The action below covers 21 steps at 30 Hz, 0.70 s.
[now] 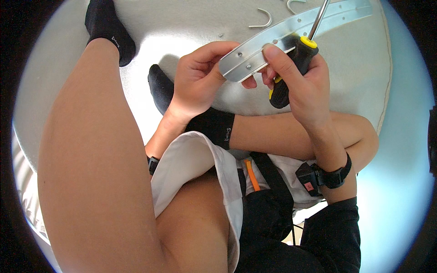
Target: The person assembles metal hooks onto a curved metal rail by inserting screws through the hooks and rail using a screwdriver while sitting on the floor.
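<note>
A long metal strip (252,56) with holes along it is held up between my two hands, its far end reaching toward the upper right. My left hand (199,78) grips the near end, thumb at its edge. Two small screws (248,67) sit in holes near that end. My right hand (304,78) pinches the strip's lower edge with the thumb. The same hand also holds a screwdriver (302,58) with a black and yellow handle against its palm. The screwdriver's shaft points up and away, crossing in front of the strip.
Beyond the strip, a metal hook (262,19) lies on the pale grey mat (191,20), with another hook (294,4) at the top edge. A small screw (221,35) rests nearby. My bent legs (95,143) and black-socked feet (108,30) flank the space under my hands.
</note>
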Each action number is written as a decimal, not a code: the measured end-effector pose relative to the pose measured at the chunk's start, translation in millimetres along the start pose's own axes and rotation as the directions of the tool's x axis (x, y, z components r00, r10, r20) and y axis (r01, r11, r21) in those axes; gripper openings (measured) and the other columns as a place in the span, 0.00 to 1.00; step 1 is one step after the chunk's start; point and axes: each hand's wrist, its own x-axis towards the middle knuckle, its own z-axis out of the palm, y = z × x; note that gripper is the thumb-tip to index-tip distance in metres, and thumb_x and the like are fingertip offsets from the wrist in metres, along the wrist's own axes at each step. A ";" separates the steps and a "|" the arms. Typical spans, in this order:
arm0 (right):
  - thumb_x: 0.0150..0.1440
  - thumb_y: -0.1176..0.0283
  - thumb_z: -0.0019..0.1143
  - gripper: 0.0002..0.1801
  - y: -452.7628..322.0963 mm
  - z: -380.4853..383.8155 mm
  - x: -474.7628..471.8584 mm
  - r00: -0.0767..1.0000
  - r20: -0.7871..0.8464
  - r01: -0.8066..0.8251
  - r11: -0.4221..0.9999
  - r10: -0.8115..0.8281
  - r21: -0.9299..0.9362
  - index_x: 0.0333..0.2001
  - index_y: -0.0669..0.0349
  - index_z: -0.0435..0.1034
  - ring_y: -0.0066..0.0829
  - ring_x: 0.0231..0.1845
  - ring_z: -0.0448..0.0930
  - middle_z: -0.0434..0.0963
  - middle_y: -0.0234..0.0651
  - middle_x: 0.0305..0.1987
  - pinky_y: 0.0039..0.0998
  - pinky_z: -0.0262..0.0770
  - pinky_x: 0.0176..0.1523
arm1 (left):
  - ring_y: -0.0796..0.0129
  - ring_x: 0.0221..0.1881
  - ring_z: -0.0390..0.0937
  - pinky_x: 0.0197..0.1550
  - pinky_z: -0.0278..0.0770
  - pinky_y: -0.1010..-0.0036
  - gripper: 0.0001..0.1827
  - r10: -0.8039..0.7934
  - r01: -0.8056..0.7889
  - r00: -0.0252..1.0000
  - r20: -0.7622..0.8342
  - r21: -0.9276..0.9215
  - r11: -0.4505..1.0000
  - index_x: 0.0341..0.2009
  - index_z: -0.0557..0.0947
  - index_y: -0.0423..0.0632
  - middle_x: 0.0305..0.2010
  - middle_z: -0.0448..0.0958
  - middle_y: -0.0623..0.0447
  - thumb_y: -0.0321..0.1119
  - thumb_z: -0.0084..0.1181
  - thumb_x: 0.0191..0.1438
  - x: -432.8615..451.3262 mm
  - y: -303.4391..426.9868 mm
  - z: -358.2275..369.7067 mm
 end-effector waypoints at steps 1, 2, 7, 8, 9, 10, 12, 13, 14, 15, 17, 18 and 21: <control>0.55 0.61 0.62 0.17 0.4 -1.2 0.3 1.000 -0.003 -0.009 1.000 0.009 0.005 0.26 0.63 0.71 0.17 0.21 0.75 0.76 0.30 0.19 0.20 0.70 0.25 | 0.63 0.37 0.82 0.42 0.81 0.72 0.15 0.006 -0.006 1.000 -0.004 0.015 1.000 0.51 0.74 0.36 0.40 0.80 0.44 0.30 0.49 0.62 0.7 -0.3 0.7; 0.55 0.61 0.62 0.17 1.3 -2.0 0.6 1.000 -0.004 -0.001 1.000 0.001 0.001 0.26 0.63 0.70 0.17 0.21 0.75 0.76 0.30 0.19 0.20 0.70 0.25 | 0.63 0.37 0.82 0.42 0.81 0.73 0.15 0.006 -0.006 1.000 -0.006 0.011 1.000 0.51 0.74 0.36 0.40 0.80 0.44 0.30 0.49 0.62 1.0 -0.5 1.6; 0.55 0.60 0.62 0.16 -2.4 -9.9 -1.5 0.998 -0.062 0.028 0.997 -0.032 -0.072 0.25 0.61 0.70 0.18 0.21 0.75 0.76 0.30 0.19 0.19 0.69 0.26 | 0.65 0.37 0.80 0.40 0.79 0.74 0.13 -0.013 0.019 0.998 -0.068 0.102 0.995 0.49 0.76 0.35 0.40 0.80 0.44 0.30 0.48 0.63 1.5 5.7 10.8; 0.57 0.63 0.60 0.14 -7.4 -15.0 -0.3 0.997 -0.078 0.024 0.997 -0.029 -0.068 0.28 0.62 0.70 0.19 0.22 0.74 0.74 0.30 0.20 0.21 0.69 0.28 | 0.66 0.36 0.80 0.39 0.79 0.75 0.13 -0.014 0.030 0.990 -0.141 0.108 0.994 0.48 0.76 0.35 0.40 0.80 0.44 0.31 0.48 0.63 2.9 8.4 11.7; 0.58 0.67 0.58 0.11 -13.3 -21.2 1.1 0.995 -0.101 0.021 0.997 -0.028 -0.071 0.32 0.63 0.70 0.21 0.23 0.73 0.73 0.30 0.21 0.22 0.69 0.30 | 0.67 0.36 0.79 0.38 0.78 0.76 0.13 -0.015 0.037 0.978 -0.206 0.105 0.994 0.47 0.77 0.36 0.39 0.80 0.44 0.31 0.49 0.63 5.4 10.6 10.9; 0.59 0.68 0.57 0.10 -15.8 -30.3 3.7 0.989 -0.132 0.062 0.998 -0.063 -0.015 0.32 0.63 0.69 0.21 0.23 0.72 0.71 0.29 0.22 0.23 0.68 0.30 | 0.68 0.35 0.79 0.37 0.77 0.77 0.13 -0.017 0.049 0.962 -0.273 0.108 0.993 0.46 0.77 0.36 0.39 0.80 0.44 0.32 0.49 0.63 8.1 14.4 11.6; 0.60 0.70 0.55 0.08 -17.5 -46.9 6.0 0.966 -0.234 0.132 0.987 -0.108 0.090 0.35 0.63 0.68 0.21 0.26 0.70 0.70 0.29 0.25 0.23 0.67 0.32 | 0.69 0.33 0.78 0.34 0.76 0.77 0.11 0.092 -0.077 0.993 -0.078 0.183 0.980 0.43 0.78 0.37 0.36 0.80 0.45 0.32 0.53 0.60 2.3 33.4 1.1; 0.60 0.70 0.54 0.08 -21.5 -53.3 8.3 0.951 -0.291 0.159 0.972 -0.103 0.174 0.35 0.63 0.67 0.21 0.27 0.69 0.69 0.28 0.26 0.23 0.66 0.33 | 0.70 0.31 0.77 0.33 0.75 0.77 0.11 0.143 -0.144 0.990 0.021 0.209 0.967 0.42 0.79 0.37 0.35 0.80 0.46 0.32 0.55 0.59 2.3 44.1 -0.6; 0.60 0.71 0.54 0.07 -23.7 -63.2 10.4 0.948 -0.305 0.160 0.964 -0.090 0.212 0.35 0.63 0.67 0.20 0.28 0.68 0.68 0.28 0.27 0.23 0.66 0.34 | 0.69 0.29 0.76 0.30 0.72 0.75 0.11 0.180 -0.209 0.965 0.189 0.145 0.967 0.42 0.79 0.38 0.32 0.79 0.46 0.32 0.53 0.59 8.1 54.4 2.8; 0.61 0.71 0.53 0.07 -27.9 -74.1 10.7 0.944 -0.321 0.166 0.953 -0.079 0.254 0.35 0.63 0.66 0.20 0.28 0.67 0.68 0.28 0.28 0.23 0.65 0.34 | 0.68 0.28 0.75 0.28 0.71 0.75 0.10 0.222 -0.230 0.930 0.293 -0.008 0.973 0.41 0.79 0.39 0.30 0.78 0.46 0.32 0.54 0.58 12.0 64.0 13.7; 0.61 0.71 0.52 0.06 -30.2 -71.0 15.1 0.951 -0.304 0.163 0.932 -0.061 0.324 0.35 0.62 0.65 0.20 0.29 0.66 0.67 0.27 0.29 0.23 0.64 0.35 | 0.68 0.26 0.74 0.26 0.69 0.75 0.09 0.291 -0.188 0.869 0.401 -0.276 0.943 0.39 0.79 0.40 0.28 0.78 0.48 0.32 0.56 0.57 9.1 82.2 40.3; 0.61 0.71 0.51 0.06 -30.5 -68.9 15.8 0.950 -0.307 0.158 0.931 -0.052 0.330 0.35 0.62 0.65 0.19 0.29 0.65 0.66 0.27 0.29 0.23 0.63 0.35 | 0.69 0.26 0.74 0.26 0.70 0.75 0.09 0.328 -0.142 0.843 0.426 -0.413 0.900 0.38 0.79 0.40 0.29 0.78 0.49 0.32 0.57 0.56 9.5 84.2 56.1; 0.57 0.68 0.59 0.10 -26.2 -74.2 18.4 0.920 -0.393 0.129 0.944 0.001 0.305 0.31 0.62 0.69 0.24 0.23 0.71 0.70 0.31 0.23 0.25 0.69 0.29 | 0.62 0.23 0.74 0.22 0.69 0.71 0.15 0.367 0.038 0.842 0.396 -0.721 0.692 0.44 0.80 0.36 0.27 0.78 0.47 0.34 0.57 0.57 -2.2 95.1 103.8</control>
